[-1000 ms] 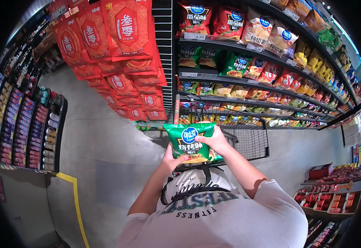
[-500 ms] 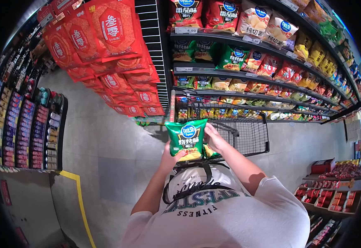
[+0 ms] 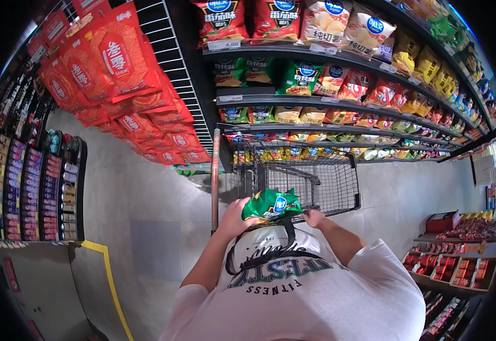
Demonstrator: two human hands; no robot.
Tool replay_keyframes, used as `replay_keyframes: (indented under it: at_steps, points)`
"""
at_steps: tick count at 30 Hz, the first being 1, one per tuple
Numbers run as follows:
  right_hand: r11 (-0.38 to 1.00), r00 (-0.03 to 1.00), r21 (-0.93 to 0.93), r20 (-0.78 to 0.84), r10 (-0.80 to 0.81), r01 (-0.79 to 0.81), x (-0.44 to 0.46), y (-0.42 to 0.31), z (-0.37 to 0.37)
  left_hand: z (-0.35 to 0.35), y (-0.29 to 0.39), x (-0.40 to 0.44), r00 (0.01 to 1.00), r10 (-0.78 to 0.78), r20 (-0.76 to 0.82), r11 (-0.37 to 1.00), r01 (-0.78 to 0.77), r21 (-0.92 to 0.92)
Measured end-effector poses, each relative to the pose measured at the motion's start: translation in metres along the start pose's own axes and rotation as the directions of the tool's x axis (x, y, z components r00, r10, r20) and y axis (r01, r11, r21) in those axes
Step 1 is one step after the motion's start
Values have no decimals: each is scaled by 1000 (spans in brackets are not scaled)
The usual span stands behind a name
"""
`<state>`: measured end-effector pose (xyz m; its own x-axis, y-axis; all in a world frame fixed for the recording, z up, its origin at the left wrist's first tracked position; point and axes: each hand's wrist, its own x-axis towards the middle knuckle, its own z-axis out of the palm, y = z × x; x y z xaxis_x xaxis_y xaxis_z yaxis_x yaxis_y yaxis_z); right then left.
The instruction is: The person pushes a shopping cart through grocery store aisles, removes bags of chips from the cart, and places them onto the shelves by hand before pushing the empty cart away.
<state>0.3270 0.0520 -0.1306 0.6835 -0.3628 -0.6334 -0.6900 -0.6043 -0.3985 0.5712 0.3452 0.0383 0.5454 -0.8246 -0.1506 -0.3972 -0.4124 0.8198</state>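
A green chip bag point(image 3: 273, 206) with a blue round logo is tilted in front of my white shirt, low over the near end of the cart. My left hand point(image 3: 237, 219) is closed round the bag's left side. At the bag's right, my right hand point(image 3: 314, 217) has its fingers curled by the bag's lower right corner and the dark strap; what it holds, if anything, is too small to make out. The wire shopping cart point(image 3: 338, 182) stands just beyond the hands, its basket to the right and its long handle bar point(image 3: 215, 176) to the left.
Shelves of chip bags point(image 3: 304, 77) stretch across the front and right. Red snack packets point(image 3: 120, 57) hang on a wire rack at the upper left. Farther left stands a shelf of cans point(image 3: 18, 187). Red snacks in boxes point(image 3: 449, 270) are at the lower right.
The green bag has tipped over from facing me and dropped lower. My right hand has moved down and to the right, from the bag's upper side to its lower corner. The view has shifted.
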Motion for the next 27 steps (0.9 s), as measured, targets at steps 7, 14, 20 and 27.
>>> replay_keyframes:
  at_steps: [7,14,20,27]
  points:
    - [993,996,-84,9,88,-87,-20,17,4,17,-3,17,997,72,33,996,-71,-45]
    - [987,993,-124,44,108,-101,2,20,6,41,5,36,998,-51,38,927,62,-370]
    - [992,989,39,94,118,-122,1,14,-2,47,0,41,994,-94,62,924,110,-365]
    - [990,974,69,201,107,-123,6,11,-14,58,-32,48,997,-68,-37,899,45,-436]
